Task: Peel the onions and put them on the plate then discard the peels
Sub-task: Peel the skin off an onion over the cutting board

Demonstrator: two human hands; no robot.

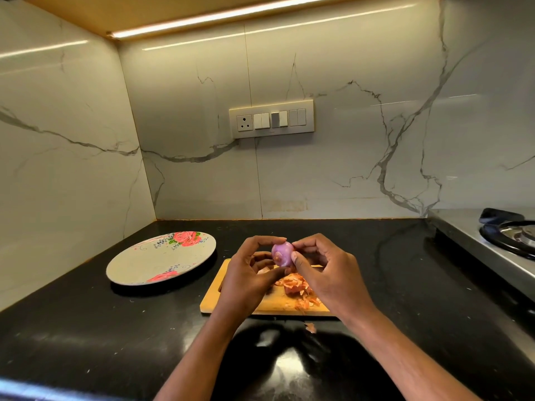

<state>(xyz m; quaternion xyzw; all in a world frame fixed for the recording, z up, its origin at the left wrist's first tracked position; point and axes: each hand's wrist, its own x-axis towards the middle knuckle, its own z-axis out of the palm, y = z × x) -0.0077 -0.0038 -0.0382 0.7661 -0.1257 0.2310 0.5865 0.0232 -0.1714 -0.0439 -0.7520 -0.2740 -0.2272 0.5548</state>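
So the onion [282,254] is mostly peeled, purple and shiny, held up in the air just above the wooden cutting board [231,299]. Left hand [249,273] is curled around it from the side, right hand [321,270] pinches it at the top with thumb and fingertips. A heap of peels [298,289] sits on the board under the hands, and one stray bit of peel [310,327] lies on the black counter [86,328]. The floral plate [150,264] sits off to the left, nothing on it.
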